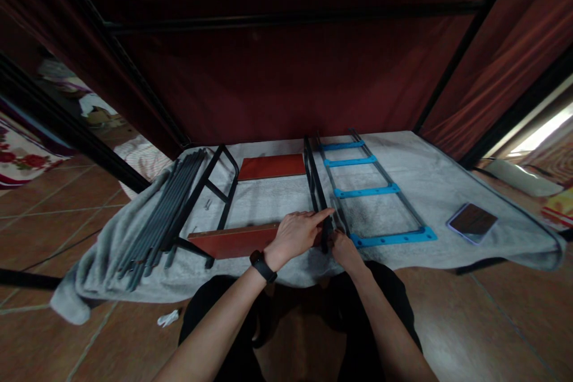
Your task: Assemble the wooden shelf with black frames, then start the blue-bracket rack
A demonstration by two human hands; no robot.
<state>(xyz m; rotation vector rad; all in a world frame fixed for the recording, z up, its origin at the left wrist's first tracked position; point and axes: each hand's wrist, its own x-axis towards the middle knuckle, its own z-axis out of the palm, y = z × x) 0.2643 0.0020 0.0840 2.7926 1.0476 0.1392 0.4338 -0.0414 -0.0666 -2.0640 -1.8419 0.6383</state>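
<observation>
My left hand (298, 236), with a dark watch on the wrist, grips the right end of the near red-brown board (237, 241). Its index finger stretches across the right black metal frame (316, 182), where the board meets it. Close against that frame's outer side, my right hand (345, 250) has its fingers pinched together; what they hold is hidden. A second red-brown board (271, 167) lies at the far side between the frames. The left black metal frame (206, 182) stands at the boards' other end.
Several grey tubes (163, 209) lie bundled at the left on a grey blanket (380, 274). Small metal pieces (208, 205) lie inside the left frame. To the right are a rack with blue crossbars (367, 191) and a phone (472, 222). Black bed posts (465, 48) and dark red curtains (286, 77) enclose the back.
</observation>
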